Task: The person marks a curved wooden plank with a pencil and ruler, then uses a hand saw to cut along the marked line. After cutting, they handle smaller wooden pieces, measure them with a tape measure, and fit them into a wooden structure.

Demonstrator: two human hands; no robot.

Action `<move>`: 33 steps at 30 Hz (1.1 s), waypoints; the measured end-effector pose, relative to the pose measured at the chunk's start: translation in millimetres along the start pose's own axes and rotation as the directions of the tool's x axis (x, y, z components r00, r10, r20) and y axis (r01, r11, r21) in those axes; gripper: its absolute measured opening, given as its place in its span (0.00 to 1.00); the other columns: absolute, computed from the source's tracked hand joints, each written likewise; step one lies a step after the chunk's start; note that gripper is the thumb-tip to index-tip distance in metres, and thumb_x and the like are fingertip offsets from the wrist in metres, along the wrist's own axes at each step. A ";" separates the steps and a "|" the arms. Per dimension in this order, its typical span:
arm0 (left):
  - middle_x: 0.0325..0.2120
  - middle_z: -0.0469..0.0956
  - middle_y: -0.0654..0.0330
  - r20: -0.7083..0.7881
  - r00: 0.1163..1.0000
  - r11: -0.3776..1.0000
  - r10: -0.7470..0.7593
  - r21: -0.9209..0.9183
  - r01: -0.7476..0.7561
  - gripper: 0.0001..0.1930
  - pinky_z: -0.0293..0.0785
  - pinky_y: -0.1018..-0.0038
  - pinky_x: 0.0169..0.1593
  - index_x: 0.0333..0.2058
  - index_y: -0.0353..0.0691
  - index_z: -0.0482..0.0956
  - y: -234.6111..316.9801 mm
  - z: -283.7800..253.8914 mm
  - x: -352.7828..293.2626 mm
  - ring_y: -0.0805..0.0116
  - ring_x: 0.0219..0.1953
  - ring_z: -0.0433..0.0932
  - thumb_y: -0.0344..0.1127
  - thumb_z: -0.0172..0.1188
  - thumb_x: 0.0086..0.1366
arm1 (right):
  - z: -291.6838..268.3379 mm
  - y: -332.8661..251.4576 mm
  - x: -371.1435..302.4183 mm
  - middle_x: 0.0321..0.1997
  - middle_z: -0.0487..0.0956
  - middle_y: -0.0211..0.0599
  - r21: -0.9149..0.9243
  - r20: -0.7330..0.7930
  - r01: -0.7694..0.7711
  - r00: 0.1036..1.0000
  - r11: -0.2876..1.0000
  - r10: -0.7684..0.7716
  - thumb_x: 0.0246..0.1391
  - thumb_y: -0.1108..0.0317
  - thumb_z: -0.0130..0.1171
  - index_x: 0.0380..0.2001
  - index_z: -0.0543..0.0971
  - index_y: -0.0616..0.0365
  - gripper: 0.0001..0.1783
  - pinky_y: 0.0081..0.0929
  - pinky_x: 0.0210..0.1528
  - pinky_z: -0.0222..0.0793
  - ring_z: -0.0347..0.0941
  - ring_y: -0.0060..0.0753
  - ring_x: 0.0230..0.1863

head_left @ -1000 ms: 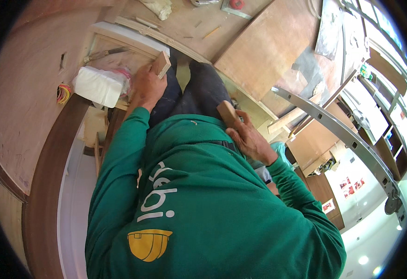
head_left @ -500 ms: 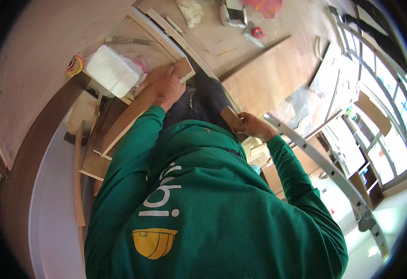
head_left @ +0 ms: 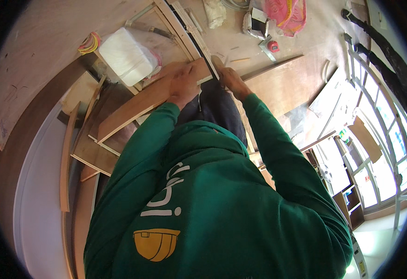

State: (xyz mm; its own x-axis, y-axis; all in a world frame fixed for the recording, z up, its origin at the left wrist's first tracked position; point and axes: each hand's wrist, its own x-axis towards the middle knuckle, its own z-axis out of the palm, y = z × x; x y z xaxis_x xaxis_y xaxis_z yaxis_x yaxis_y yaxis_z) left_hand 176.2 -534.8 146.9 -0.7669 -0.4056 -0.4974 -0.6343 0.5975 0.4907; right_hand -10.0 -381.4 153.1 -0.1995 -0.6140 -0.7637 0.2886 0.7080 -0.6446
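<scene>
My left hand (head_left: pixel 184 86) is closed on a long brown wooden board (head_left: pixel 133 109), near its far end. The board slants from the lower left up across my dark-trousered legs. Just to the right of its end, my right hand (head_left: pixel 234 83) is closed on a short brown wood piece (head_left: pixel 218 64), seen nearly edge-on. Only a small gap shows between piece and board end; whether they touch I cannot tell. My right fingertips are partly hidden.
A white plastic-wrapped package (head_left: pixel 126 56) lies beyond the board, with yellow tape rolls (head_left: pixel 90 43) beside it. Ahead are a red tape measure (head_left: pixel 272 46), a metal square (head_left: pixel 265 48) and a pink bag (head_left: pixel 291 16). A wide plywood panel (head_left: pixel 277 88) lies to the right; a ladder (head_left: pixel 375 97) stands farther right.
My right hand has moved forward and left, carrying the short wood piece from beside my lap to the board's end. My left hand keeps hold of the board. The view has shifted.
</scene>
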 end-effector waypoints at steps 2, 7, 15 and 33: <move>0.57 0.77 0.55 0.009 1.000 1.000 -0.002 -0.007 0.002 0.30 0.77 0.51 0.59 0.57 0.43 0.74 1.2 -2.8 3.0 0.45 0.58 0.78 0.38 0.72 0.56 | 15.0 -6.7 19.0 0.31 0.75 0.32 0.105 -0.016 -0.103 0.994 0.989 0.106 0.75 0.41 0.49 0.37 0.78 0.61 0.30 0.33 0.27 0.70 0.73 0.30 0.28; 0.57 0.76 0.54 -0.107 0.993 0.998 0.051 -0.037 -0.055 0.30 0.76 0.52 0.59 0.59 0.42 0.74 -5.8 12.9 0.4 0.47 0.60 0.76 0.37 0.70 0.57 | 25.8 -10.0 55.9 0.26 0.77 0.32 0.229 0.095 -0.439 0.898 0.869 0.429 0.70 0.43 0.50 0.38 0.80 0.64 0.29 0.33 0.23 0.67 0.76 0.29 0.27; 0.58 0.76 0.50 -0.101 0.993 0.991 0.066 0.121 -0.053 0.34 0.75 0.53 0.62 0.63 0.40 0.72 -2.4 15.8 2.0 0.45 0.61 0.76 0.35 0.69 0.57 | 39.8 29.2 125.3 0.29 0.80 0.31 0.243 -0.063 -0.417 0.894 0.876 0.443 0.71 0.35 0.51 0.44 0.84 0.60 0.35 0.30 0.24 0.65 0.72 0.26 0.24; 0.56 0.78 0.52 -0.070 0.997 0.997 0.030 0.071 -0.025 0.33 0.76 0.55 0.62 0.64 0.43 0.74 -3.4 9.7 -1.5 0.47 0.58 0.79 0.36 0.68 0.58 | 35.8 2.6 119.2 0.20 0.75 0.36 0.169 -0.031 -0.389 0.916 0.906 0.399 0.73 0.38 0.44 0.34 0.77 0.63 0.34 0.30 0.20 0.65 0.72 0.33 0.20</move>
State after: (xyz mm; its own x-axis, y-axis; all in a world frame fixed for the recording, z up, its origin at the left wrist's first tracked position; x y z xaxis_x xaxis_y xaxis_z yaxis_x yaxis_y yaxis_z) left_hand 180.4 -529.5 139.0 -0.7905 -0.4350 -0.4312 -0.6064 0.6551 0.4508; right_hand 0.5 -465.3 61.7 -0.0967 -0.2691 -0.9582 0.4969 0.8211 -0.2808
